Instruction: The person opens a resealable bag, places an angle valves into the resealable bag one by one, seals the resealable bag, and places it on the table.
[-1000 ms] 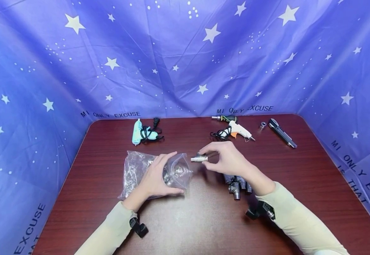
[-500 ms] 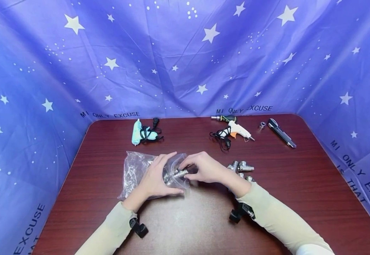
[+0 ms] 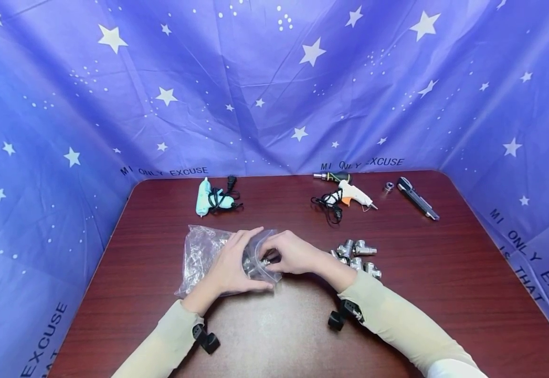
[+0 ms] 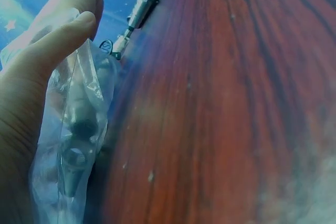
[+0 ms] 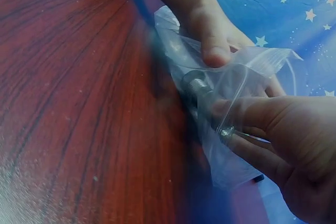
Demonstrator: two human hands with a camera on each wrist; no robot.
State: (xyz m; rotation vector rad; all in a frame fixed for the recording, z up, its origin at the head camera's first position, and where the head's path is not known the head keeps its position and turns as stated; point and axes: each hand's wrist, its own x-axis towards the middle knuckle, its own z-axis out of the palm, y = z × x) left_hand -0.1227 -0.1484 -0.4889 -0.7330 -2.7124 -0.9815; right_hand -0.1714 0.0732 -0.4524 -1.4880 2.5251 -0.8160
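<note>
A clear plastic bag (image 3: 199,252) with metal fittings inside lies on the dark red table (image 3: 444,273). My left hand (image 3: 251,260) grips the bag's mouth, thumb below and fingers above. My right hand (image 3: 268,255) reaches into that mouth and pinches a silver threaded fitting (image 3: 264,261). In the right wrist view the fitting (image 5: 202,90) sits inside the bag (image 5: 236,82), held by my right hand's fingers (image 5: 273,114), with the left thumb (image 5: 212,45) on the plastic. The left wrist view shows my left thumb (image 4: 58,40) over the bag (image 4: 73,129). A pile of loose fittings (image 3: 357,257) lies just right of my right wrist.
At the back of the table lie a mint glue gun (image 3: 208,197), a white glue gun (image 3: 350,193) with a black cord, a screwdriver (image 3: 333,176), a small metal ring (image 3: 389,186) and a black hand tool (image 3: 417,197). Blue star-printed cloth (image 3: 274,94) walls in three sides.
My right hand carried the fitting left and down from above the table into the bag's mouth, uncovering the pile of loose fittings. The left hand kept its hold on the bag.
</note>
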